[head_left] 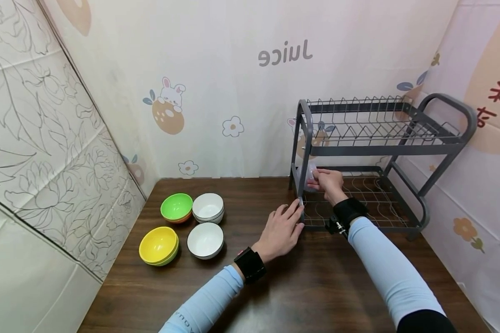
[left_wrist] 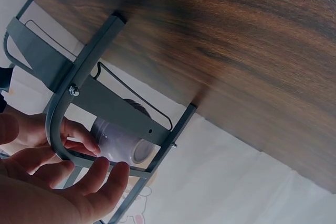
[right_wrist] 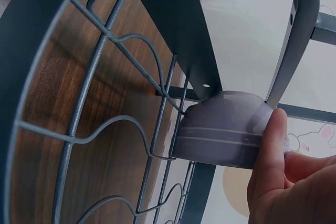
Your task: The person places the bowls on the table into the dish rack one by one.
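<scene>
At the left end of the dark grey two-tier dish rack [head_left: 383, 150], my right hand [head_left: 330, 184] reaches into the lower tier. Its thumb and fingers pinch a lavender bowl [right_wrist: 223, 129], tipped on its side close to the rack's end bar and the wire shelf [right_wrist: 107, 35]. In the left wrist view the bowl [left_wrist: 116, 142] shows its round foot beyond the rack's end frame. My left hand [head_left: 280, 231] touches the front left post with its fingertips, the fingers loosely bent and holding nothing.
Left on the brown wooden table [head_left: 250, 296] stand a green bowl [head_left: 176, 206] on an orange one, a white stack [head_left: 208, 206], a white bowl [head_left: 205, 240] and a yellow bowl [head_left: 158, 245] on a lighter green one. A printed curtain [head_left: 233, 83] hangs behind.
</scene>
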{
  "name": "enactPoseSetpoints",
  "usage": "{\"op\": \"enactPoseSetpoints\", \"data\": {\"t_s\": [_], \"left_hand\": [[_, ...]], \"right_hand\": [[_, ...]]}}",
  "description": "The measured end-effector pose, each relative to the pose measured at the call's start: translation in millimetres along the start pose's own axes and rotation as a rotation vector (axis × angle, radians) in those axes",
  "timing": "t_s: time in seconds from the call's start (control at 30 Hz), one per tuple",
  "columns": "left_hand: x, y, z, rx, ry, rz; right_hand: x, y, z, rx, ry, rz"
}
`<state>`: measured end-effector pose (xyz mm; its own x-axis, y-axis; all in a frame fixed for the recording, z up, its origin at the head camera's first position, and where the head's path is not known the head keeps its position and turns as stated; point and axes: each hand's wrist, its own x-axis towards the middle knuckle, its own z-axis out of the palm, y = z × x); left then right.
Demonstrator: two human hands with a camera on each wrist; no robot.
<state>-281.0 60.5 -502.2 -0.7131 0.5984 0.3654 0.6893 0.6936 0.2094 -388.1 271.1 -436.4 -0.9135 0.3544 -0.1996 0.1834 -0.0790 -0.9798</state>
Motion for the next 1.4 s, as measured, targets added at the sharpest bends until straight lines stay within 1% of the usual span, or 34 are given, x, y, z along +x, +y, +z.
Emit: {"op": "enactPoseSetpoints", "data": {"t_s": [0.2, 0.4, 0.47, 0.53, 0.6, 0.7, 0.77, 0.8, 0.83, 0.9, 0.97, 1.0, 1.1, 1.2, 1.3, 1.4], "left_hand": [[1.1, 0.3, -2.0, -0.006, 0.008, -0.001], [2.3, -0.6, -1.2, -0.014, 0.016, 0.0], [2.5, -0.6, -1.4, -0.011, 0.015, 0.001], [3.0, -0.6, -1.8, -0.008, 0.015, 0.001], [3.6, -0.1, -3.1, 0.006, 0.019, -0.002], [3.4, 1.7, -7.9, 0.018, 0.045, 0.0], [1.9, 3.3, -13.5, 0.017, 0.096, 0.007], [0.8, 4.1, -17.0, 0.009, 0.131, 0.015], [-0.7, 4.9, -21.0, 0.001, 0.166, 0.022], [-4.8, 5.9, -29.1, -0.005, 0.238, 0.032], [-11.8, 5.4, -35.6, 0.005, 0.287, 0.031], [-15.6, 5.2, -38.5, 0.013, 0.298, 0.028], [-26.4, 3.7, -43.6, 0.038, 0.31, 0.018], [-33.9, 3.0, -46.9, 0.043, 0.315, 0.018], [-38.2, 3.3, -48.4, 0.035, 0.322, 0.026], [-41.5, 4.2, -48.8, 0.024, 0.325, 0.027]], "right_hand": [[-0.3, -1.4, -0.7, -0.012, -0.004, -0.003], [-0.1, 1.7, -0.9, -0.031, 0.001, -0.011], [-0.4, 2.9, -0.9, -0.036, 0.003, -0.02], [-1.2, 4.4, -2.0, -0.056, 0.004, -0.051], [-3.7, 6.0, -4.2, -0.113, 0.016, -0.124], [-12.7, 10.5, -8.7, -0.261, 0.082, -0.298], [-23.8, 15.6, -10.9, -0.335, 0.148, -0.431], [-30.9, 18.9, -11.7, -0.352, 0.185, -0.503], [-38.9, 23.1, -12.4, -0.349, 0.213, -0.574], [-56.8, 33.1, -13.3, -0.309, 0.251, -0.718], [-76.0, 47.2, -12.8, -0.25, 0.266, -0.84], [-85.5, 54.3, -12.2, -0.222, 0.269, -0.887], [-109.9, 76.2, -8.7, -0.158, 0.248, -0.973], [-128.4, 94.0, -2.5, -0.147, 0.204, -1.006], [-141.3, 106.8, 3.0, -0.171, 0.16, -1.017], [-150.4, 113.9, 6.3, -0.181, 0.125, -0.989]]}}
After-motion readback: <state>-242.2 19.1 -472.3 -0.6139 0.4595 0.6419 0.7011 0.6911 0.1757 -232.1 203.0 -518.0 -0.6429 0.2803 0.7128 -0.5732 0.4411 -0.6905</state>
